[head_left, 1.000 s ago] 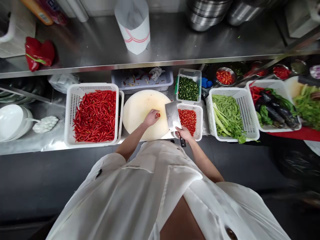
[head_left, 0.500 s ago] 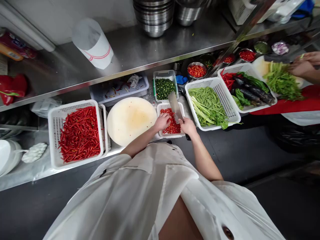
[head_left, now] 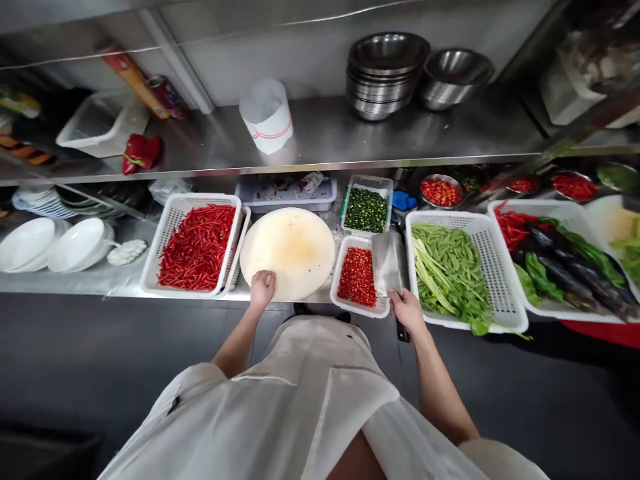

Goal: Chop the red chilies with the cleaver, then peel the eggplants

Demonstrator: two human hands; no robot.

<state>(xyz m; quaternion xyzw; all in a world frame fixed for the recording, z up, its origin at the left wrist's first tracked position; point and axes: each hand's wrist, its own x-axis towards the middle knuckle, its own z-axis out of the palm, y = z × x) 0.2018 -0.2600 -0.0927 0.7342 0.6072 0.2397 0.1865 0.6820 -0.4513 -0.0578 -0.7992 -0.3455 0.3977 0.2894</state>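
Observation:
My right hand (head_left: 407, 311) grips a cleaver (head_left: 389, 263), its broad blade lying along the right side of a small white basket (head_left: 337, 288) of chopped red chilies (head_left: 357, 277). My left hand (head_left: 263, 289) is at the front left edge of the round white cutting board (head_left: 287, 250), fingers curled; whether anything is between them is too small to tell. A few specks dot the board. To its left a white basket (head_left: 150, 267) holds whole red chilies (head_left: 197, 247). Chopped green chilies (head_left: 367, 210) fill a clear box behind the small basket.
On the right are a basket (head_left: 510, 303) of green beans and celery and another (head_left: 575, 217) with eggplants and peppers. Behind the board is a lilac tray (head_left: 320, 200). A steel shelf (head_left: 320, 143) with bowls (head_left: 387, 73) overhangs the back. White plates (head_left: 77, 247) stand far left.
My left hand has gone from the small chili basket to the board's front left edge. The cleaver has moved from above the chopped chilies to the basket's right side. The view has shifted left.

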